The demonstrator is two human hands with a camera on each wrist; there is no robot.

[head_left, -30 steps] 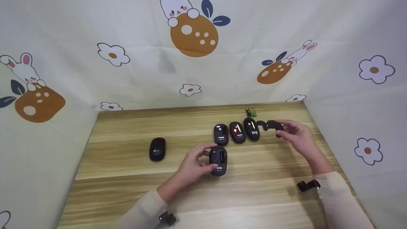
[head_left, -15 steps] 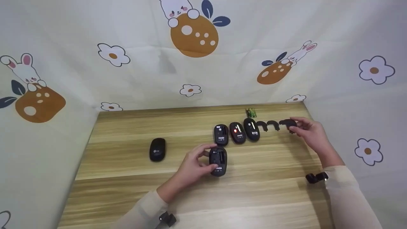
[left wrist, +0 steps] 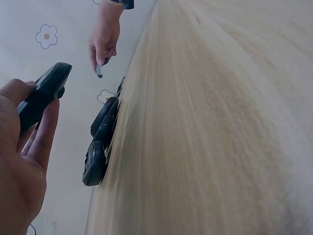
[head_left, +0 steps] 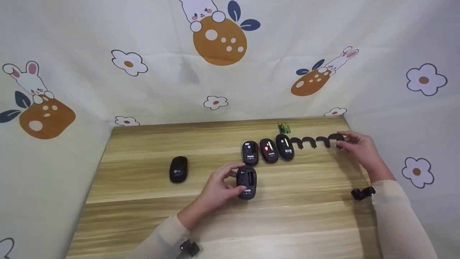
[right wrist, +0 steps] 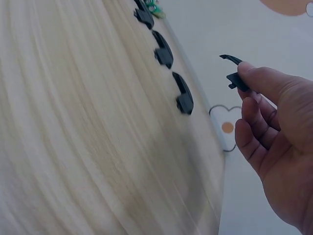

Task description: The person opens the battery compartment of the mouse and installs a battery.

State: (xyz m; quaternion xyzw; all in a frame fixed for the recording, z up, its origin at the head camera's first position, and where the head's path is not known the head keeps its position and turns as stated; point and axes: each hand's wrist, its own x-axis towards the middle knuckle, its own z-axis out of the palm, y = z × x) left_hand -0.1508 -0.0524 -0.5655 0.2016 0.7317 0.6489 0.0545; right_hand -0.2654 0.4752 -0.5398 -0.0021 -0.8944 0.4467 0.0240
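Observation:
My left hand (head_left: 223, 182) grips a black computer mouse (head_left: 247, 183) by its sides, underside up, its battery slot uncovered. In the left wrist view this mouse (left wrist: 45, 96) is held up off the table between thumb and fingers. At the far right my right hand (head_left: 361, 146) pinches a black curved battery cover (head_left: 335, 137) with a tab. The right wrist view shows that cover (right wrist: 238, 81) between thumb and fingers, raised above the table. Three similar covers (head_left: 322, 141) lie in a row to its left.
Three upturned mice (head_left: 268, 150) stand side by side behind the held one; the middle one glows red. Green batteries (head_left: 284, 128) lie at the back. Another mouse (head_left: 178, 169) rests right side up on the left. Patterned cloth (head_left: 161, 86) walls enclose the wooden table (head_left: 143, 216).
My right hand has moved right along the row with the cover it pinches. Covers it overlapped earlier now show fully on the table. My left hand and its mouse stay put.

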